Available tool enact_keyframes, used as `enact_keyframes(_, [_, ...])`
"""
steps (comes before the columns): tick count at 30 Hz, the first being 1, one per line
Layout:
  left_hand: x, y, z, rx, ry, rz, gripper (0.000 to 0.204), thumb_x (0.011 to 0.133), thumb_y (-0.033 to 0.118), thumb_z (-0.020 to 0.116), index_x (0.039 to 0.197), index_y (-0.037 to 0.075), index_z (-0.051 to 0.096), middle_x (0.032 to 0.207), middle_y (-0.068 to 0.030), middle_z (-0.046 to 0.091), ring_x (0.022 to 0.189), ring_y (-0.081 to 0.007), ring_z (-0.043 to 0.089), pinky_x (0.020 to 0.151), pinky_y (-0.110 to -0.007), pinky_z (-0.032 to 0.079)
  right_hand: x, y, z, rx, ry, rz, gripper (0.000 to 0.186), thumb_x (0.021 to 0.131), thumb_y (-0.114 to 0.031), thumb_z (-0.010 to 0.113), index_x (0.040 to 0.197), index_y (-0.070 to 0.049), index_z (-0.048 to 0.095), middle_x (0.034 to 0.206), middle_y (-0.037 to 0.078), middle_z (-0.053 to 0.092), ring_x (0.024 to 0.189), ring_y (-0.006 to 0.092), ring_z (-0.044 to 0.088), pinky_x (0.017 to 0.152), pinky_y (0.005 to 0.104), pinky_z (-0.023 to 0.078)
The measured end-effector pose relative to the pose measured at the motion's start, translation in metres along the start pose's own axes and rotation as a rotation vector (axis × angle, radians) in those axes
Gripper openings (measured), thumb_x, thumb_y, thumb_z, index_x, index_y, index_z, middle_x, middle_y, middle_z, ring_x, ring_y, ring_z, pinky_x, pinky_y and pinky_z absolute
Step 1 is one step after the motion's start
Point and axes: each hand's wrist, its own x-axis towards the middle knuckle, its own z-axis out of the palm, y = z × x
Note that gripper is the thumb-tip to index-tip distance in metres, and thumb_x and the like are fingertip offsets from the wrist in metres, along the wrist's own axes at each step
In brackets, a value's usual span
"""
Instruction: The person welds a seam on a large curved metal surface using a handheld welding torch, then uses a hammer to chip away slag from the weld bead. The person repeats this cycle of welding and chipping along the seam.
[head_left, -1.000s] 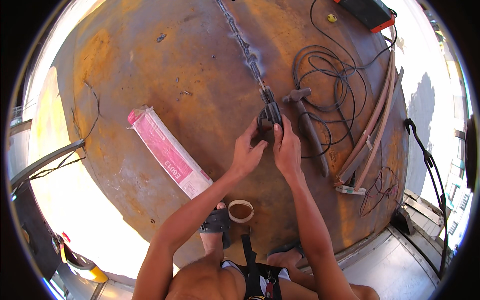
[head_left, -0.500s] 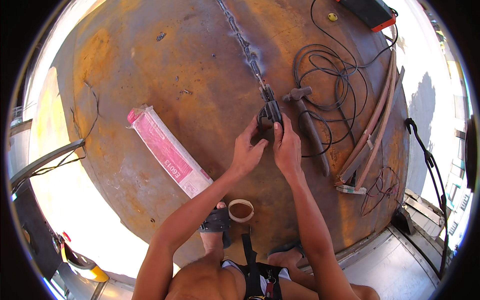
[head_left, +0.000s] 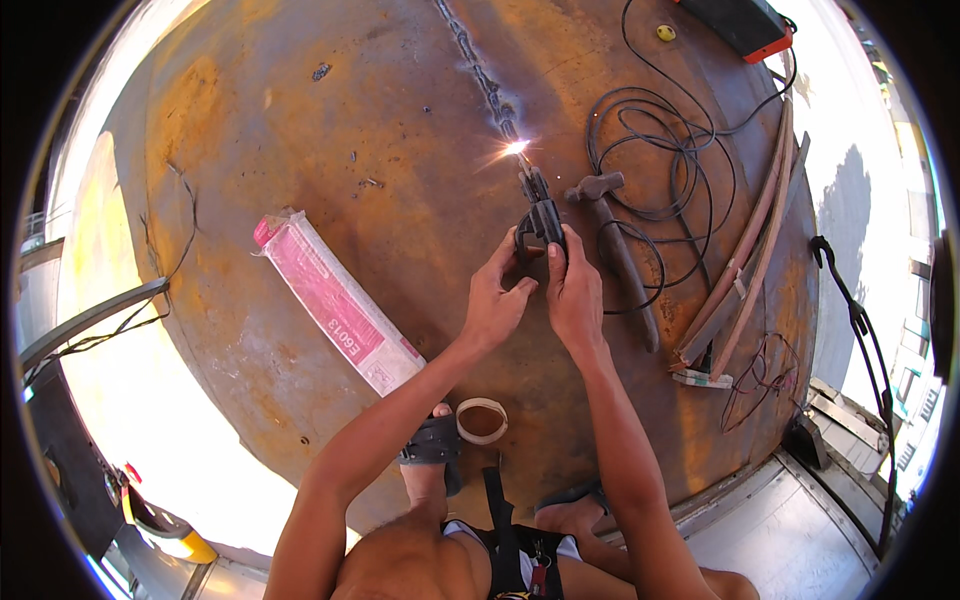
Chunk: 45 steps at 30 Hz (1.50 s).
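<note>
Both hands grip a black electrode holder (head_left: pixel 542 215): my left hand (head_left: pixel 499 290) closed at its lever, my right hand (head_left: pixel 574 290) wrapped round its handle. A short electrode (head_left: pixel 525 161) reaches from the holder to a bright, sparking arc (head_left: pixel 515 147) at the near end of a welded seam (head_left: pixel 470 60) on the rusty steel plate (head_left: pixel 230 150). A steel hammer (head_left: pixel 620 255) lies just right of the holder. A long pink-and-white packet (head_left: pixel 325 295) lies left of my hands, its near end partly hidden by my forearm.
Black cable coils (head_left: pixel 650 160) and a dark box with orange trim (head_left: pixel 735 25) sit right. Long curved strips (head_left: pixel 735 280) lie along the right edge. A tan ring (head_left: pixel 482 420) is beside my sandalled foot (head_left: pixel 425 440). A grey bar (head_left: pixel 95 320) juts in at left.
A bright light with sparks has appeared at the electrode's tip on the seam. The holder has edged very slightly forward; my hands keep the same grip.
</note>
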Motion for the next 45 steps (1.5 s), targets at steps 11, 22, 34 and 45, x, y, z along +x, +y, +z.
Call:
enact_keyframes(11, [0.0,0.004,0.0,-0.038,-0.011,-0.063,0.088,0.089,-0.009,0.065,0.172,-0.006,0.035,0.143,-0.0154,0.071,0.137,-0.0239,0.064,0.122,-0.04,0.046,0.001,-0.002,-0.002,-0.002,-0.011,-0.013,0.04,0.118,-0.029,0.054,0.149,-0.005,0.056,0.108,0.027,0.078,0.099,0.0519,0.074,0.078,0.0609,0.057])
enact_keyframes(22, [0.002,0.015,0.002,-0.09,-0.024,-0.082,0.088,0.089,-0.011,0.064,0.172,-0.005,0.036,0.143,-0.0141,0.071,0.14,-0.0251,0.063,0.122,-0.04,0.047,0.001,0.0,-0.001,-0.001,-0.008,-0.004,0.041,0.118,-0.029,0.054,0.15,-0.004,0.055,0.11,0.028,0.078,0.1,0.0523,0.074,0.08,0.0613,0.057])
enact_keyframes(34, [0.001,0.011,0.002,-0.028,0.014,-0.075,0.085,0.089,-0.01,0.064,0.171,-0.003,0.04,0.14,-0.0175,0.074,0.137,-0.0259,0.067,0.121,-0.04,0.047,0.002,-0.006,-0.002,-0.013,-0.057,0.063,0.041,0.118,-0.029,0.054,0.15,-0.004,0.056,0.109,0.028,0.078,0.1,0.0517,0.074,0.08,0.0606,0.057])
enact_keyframes(45, [-0.003,0.014,-0.002,0.029,-0.044,-0.09,0.084,0.09,-0.006,0.065,0.17,-0.004,0.04,0.144,-0.0173,0.071,0.139,-0.0244,0.064,0.119,-0.041,0.049,0.002,-0.012,-0.011,0.016,-0.188,0.152,0.043,0.117,-0.027,0.056,0.152,-0.003,0.052,0.115,0.026,0.079,0.107,0.0502,0.075,0.088,0.0559,0.057])
